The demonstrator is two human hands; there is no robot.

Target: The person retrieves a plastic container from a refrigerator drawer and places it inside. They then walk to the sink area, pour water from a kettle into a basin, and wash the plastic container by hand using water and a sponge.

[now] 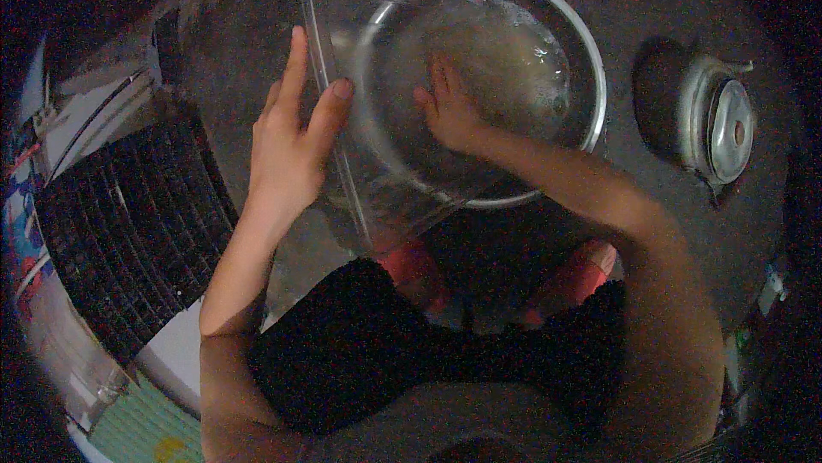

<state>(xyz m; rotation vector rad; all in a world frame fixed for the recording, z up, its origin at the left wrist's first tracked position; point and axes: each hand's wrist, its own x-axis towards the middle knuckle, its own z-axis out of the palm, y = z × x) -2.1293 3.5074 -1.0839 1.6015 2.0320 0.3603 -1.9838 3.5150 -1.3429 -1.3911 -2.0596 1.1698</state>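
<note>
My left hand point(289, 135) grips the near rim of a clear plastic container point(358, 206), thumb over the edge and fingers along the outside. The container is tipped on its side, overlapping a round metal basin point(598, 97). Cloudy water point(507, 58) with some foam lies in the basin. My right hand point(453, 107) is over the basin at the container's far side, fingers spread and somewhat blurred. It looks hazy, as if seen through the plastic; I cannot tell whether it touches the container. No object shows in it.
A metal kettle point(729, 123) with a lid stands on the floor at right. To the left is a black ridged object point(135, 225), with a green ribbed item point(144, 428) below it. Red footwear point(581, 277) shows near my knees. The light is dim.
</note>
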